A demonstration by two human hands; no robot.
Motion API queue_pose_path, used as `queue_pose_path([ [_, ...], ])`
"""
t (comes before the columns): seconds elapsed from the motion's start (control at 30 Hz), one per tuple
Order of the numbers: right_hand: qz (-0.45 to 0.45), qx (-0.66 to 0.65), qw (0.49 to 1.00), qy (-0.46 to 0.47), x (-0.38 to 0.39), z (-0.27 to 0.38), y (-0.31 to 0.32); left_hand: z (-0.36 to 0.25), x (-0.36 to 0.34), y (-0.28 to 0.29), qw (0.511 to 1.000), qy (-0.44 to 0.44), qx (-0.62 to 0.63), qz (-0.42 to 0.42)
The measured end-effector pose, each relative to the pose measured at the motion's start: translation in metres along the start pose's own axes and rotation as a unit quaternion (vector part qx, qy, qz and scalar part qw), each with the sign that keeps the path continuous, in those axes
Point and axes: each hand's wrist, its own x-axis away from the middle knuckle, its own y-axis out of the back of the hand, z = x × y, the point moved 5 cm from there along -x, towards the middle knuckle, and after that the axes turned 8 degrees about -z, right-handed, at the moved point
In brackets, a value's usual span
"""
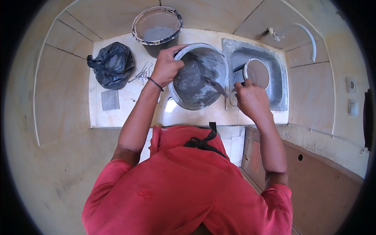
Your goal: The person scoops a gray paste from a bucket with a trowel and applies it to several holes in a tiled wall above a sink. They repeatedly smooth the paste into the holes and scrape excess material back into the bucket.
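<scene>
My left hand (168, 66) grips the rim of a grey-smeared bucket (188, 94), which is tilted on the counter; a flat, grey-coated tool (213, 84) lies across its inside. My right hand (248, 94) is closed at the dark handle of a small round container (257, 72) with a pale rim and brownish inside, over the steel sink (278, 102). Behind the left hand stands a second bucket (156, 33) with grey material in it.
A black plastic bag (111, 64), loose pale strips (143, 72) and a grey square tile (110, 100) lie on the left of the tiled counter (166, 115). A wall tap with a pale curved spout (312, 43) is at right, near two wall sockets (351, 85).
</scene>
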Motion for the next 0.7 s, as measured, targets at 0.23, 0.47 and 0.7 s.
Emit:
queue_pose_path([
  [0.23, 0.042, 0.013, 0.999, 0.012, -0.058, 0.018, -0.035, 0.002, 0.000, -0.008, 1.000, 0.003, 0.010, -0.009],
  [0.47, 0.099, -0.021, 0.995, -0.016, -0.060, 0.013, -0.035, 0.002, -0.001, -0.001, 0.999, 0.015, 0.034, -0.027],
  [0.7, 0.108, -0.045, 0.993, -0.020, -0.055, 0.002, -0.041, -0.005, -0.007, -0.006, 0.999, -0.008, -0.028, -0.017],
])
